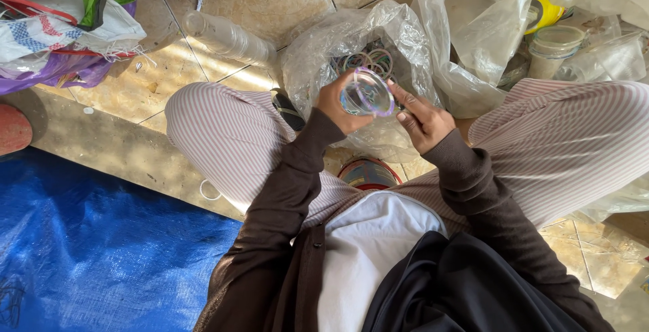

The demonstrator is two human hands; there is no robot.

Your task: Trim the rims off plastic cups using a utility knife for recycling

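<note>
My left hand [338, 105] grips a small clear plastic cup [367, 92] with a purple rim, its mouth turned toward me. My right hand [420, 119] is at the cup's right side, with fingertips touching its rim. Both hands are held above a clear plastic bag [351, 34] that lies between my knees and holds several coloured rings. My sleeves are dark brown and my trousers are striped pink and white.
A stack of clear cups [226, 36] lies on the tiled floor to the left. More clear bags with lidded jars [554, 48] sit at the upper right. A blue tarp [101, 244] covers the lower left. Woven bags [61, 21] sit at the upper left.
</note>
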